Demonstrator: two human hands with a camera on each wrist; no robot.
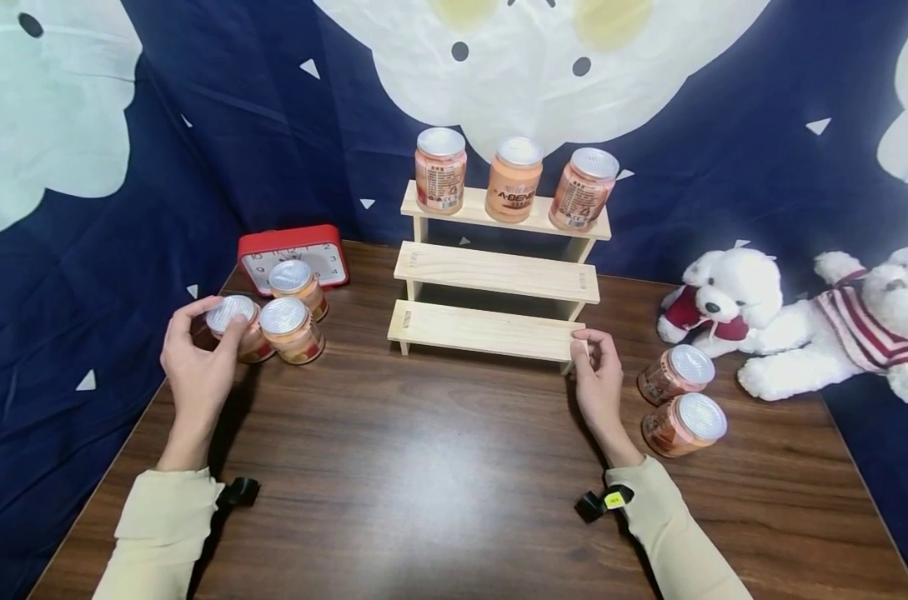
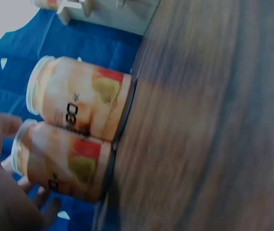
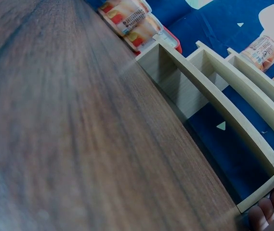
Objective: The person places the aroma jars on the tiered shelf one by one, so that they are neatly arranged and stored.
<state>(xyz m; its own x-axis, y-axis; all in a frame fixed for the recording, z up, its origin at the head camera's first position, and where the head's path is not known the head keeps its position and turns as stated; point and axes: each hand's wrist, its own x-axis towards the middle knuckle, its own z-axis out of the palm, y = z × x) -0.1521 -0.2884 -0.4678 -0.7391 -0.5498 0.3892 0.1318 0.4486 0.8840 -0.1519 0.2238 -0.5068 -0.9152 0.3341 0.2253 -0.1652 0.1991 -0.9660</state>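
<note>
My left hand [image 1: 198, 358] is around the leftmost fruit jar [image 1: 255, 345], its thumb and fingers at either side of the silvery lid. In the left wrist view, this jar [image 2: 69, 163] stands on the table against a second jar [image 2: 86, 96], with fingers partly hidden behind it. A third jar [image 1: 311, 298] stands behind them. My right hand [image 1: 599, 379] grips the right end of the lowest step of a three-tier wooden shelf [image 1: 491, 329]. Curled fingers [image 3: 267, 211] show beside the shelf's end leg [image 3: 259, 192] in the right wrist view.
Three jars stand on the top tier, one the middle jar [image 1: 512, 187]. A red clock [image 1: 251, 243] stands behind the left jars. Two more jars [image 1: 667, 429] are right of my right hand, near white plush toys [image 1: 724, 287]. Dark patterned cloth [image 1: 363, 83] hangs behind the table [image 1: 423, 467].
</note>
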